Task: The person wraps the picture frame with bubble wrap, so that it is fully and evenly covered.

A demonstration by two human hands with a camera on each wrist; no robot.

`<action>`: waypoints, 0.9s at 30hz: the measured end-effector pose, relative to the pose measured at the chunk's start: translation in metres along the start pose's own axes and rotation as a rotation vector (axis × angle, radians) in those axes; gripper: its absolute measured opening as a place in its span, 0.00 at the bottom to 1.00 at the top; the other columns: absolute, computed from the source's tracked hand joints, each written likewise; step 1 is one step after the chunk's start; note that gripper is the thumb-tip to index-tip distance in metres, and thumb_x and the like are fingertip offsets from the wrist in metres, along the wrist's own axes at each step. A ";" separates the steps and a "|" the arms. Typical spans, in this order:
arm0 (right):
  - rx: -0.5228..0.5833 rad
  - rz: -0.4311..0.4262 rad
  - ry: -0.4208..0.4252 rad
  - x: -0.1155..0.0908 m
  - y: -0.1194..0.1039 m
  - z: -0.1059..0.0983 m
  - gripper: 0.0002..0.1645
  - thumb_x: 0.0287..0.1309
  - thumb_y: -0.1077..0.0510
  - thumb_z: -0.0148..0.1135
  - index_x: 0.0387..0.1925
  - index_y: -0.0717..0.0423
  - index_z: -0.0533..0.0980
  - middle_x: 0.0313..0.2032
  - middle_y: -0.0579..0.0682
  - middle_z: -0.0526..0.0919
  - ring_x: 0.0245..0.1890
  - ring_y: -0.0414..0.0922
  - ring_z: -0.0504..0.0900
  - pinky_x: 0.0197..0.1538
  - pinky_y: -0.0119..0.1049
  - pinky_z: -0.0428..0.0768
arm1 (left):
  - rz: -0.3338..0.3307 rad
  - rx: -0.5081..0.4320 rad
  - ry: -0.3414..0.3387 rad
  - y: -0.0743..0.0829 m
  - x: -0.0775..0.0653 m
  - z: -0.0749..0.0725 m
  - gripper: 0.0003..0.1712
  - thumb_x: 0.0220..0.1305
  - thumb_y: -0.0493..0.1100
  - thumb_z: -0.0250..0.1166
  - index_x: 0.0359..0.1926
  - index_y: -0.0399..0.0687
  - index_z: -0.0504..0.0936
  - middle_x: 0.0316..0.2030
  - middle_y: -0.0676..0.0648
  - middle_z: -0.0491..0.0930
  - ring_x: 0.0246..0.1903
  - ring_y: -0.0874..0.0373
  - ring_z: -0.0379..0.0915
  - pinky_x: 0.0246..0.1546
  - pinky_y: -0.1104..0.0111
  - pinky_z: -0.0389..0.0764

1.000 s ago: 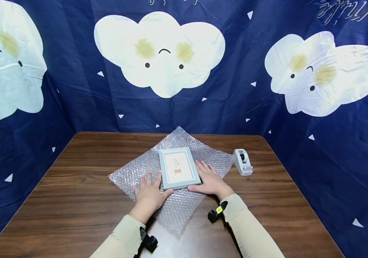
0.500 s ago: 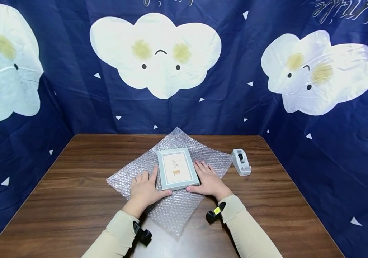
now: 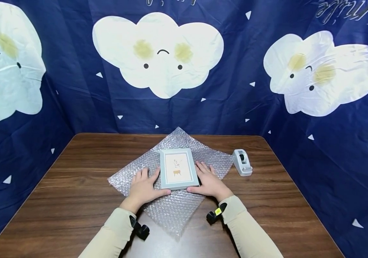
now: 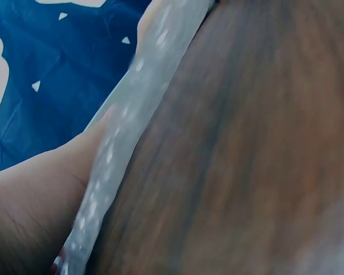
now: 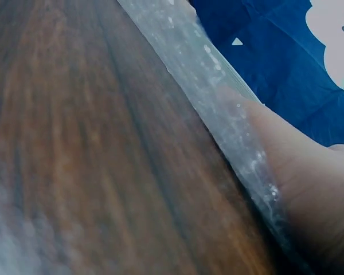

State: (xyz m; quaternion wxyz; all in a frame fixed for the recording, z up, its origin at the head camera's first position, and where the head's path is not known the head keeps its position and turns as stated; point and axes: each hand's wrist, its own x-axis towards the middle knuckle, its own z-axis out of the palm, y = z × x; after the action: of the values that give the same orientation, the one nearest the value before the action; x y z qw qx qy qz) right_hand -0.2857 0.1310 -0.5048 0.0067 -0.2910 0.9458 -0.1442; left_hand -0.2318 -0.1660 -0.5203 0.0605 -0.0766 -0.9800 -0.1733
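A pale blue picture frame (image 3: 178,169) with a plant print lies face up on a sheet of bubble wrap (image 3: 174,211), set cornerwise on the table. My left hand (image 3: 143,189) is spread flat at the frame's left side, thumb along its lower left corner. On the other side my right hand (image 3: 211,183) lies with fingers extended by the right edge and the thumb at the lower right corner. In the left wrist view, the bubble wrap (image 4: 123,123) rises in front of part of the left hand (image 4: 40,189). The right wrist view shows the bubble wrap edge (image 5: 218,103) beside the right hand (image 5: 309,183).
A white tape dispenser (image 3: 243,163) stands to the right, close to the bubble wrap's right corner. The brown wooden table (image 3: 74,193) is enclosed by dark blue cloth (image 3: 171,114) printed with clouds. A small camera is strapped to each wrist.
The picture frame has turned slightly clockwise and sits straighter. My left hand has shifted a little left, its fingers drawing closer together. My right hand has stayed nearly in place.
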 end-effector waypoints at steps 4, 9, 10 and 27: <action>0.022 -0.010 -0.018 -0.002 -0.001 -0.003 0.65 0.52 0.19 0.60 0.80 0.48 0.51 0.79 0.57 0.51 0.78 0.58 0.46 0.75 0.66 0.42 | 0.022 0.011 -0.015 -0.005 0.002 -0.001 0.68 0.42 0.90 0.56 0.78 0.58 0.61 0.69 0.31 0.58 0.64 0.36 0.55 0.62 0.43 0.60; 0.019 -0.034 -0.021 -0.003 -0.002 -0.004 0.65 0.53 0.22 0.63 0.80 0.50 0.52 0.78 0.58 0.52 0.78 0.59 0.47 0.75 0.64 0.42 | 0.052 0.017 -0.014 -0.010 0.002 -0.001 0.67 0.43 0.90 0.56 0.77 0.58 0.62 0.70 0.32 0.59 0.63 0.36 0.55 0.64 0.43 0.58; 0.025 -0.045 -0.018 -0.003 -0.001 -0.005 0.64 0.53 0.23 0.64 0.80 0.51 0.53 0.78 0.59 0.52 0.78 0.60 0.47 0.75 0.64 0.43 | 0.056 0.015 -0.014 -0.011 0.002 -0.001 0.66 0.43 0.89 0.56 0.77 0.58 0.62 0.71 0.33 0.59 0.63 0.36 0.55 0.65 0.43 0.57; 0.027 -0.115 -0.028 -0.003 0.003 -0.006 0.66 0.50 0.24 0.68 0.77 0.57 0.57 0.77 0.59 0.55 0.78 0.57 0.52 0.75 0.64 0.46 | 0.102 -0.025 -0.005 -0.021 -0.001 -0.003 0.64 0.44 0.88 0.59 0.77 0.58 0.64 0.72 0.35 0.59 0.64 0.36 0.55 0.64 0.41 0.57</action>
State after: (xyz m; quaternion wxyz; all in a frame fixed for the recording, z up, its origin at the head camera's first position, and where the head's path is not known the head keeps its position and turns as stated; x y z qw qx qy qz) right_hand -0.2854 0.1367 -0.5003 0.0158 -0.3470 0.9252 -0.1531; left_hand -0.2344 -0.1862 -0.5247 0.0659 -0.1275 -0.9728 -0.1820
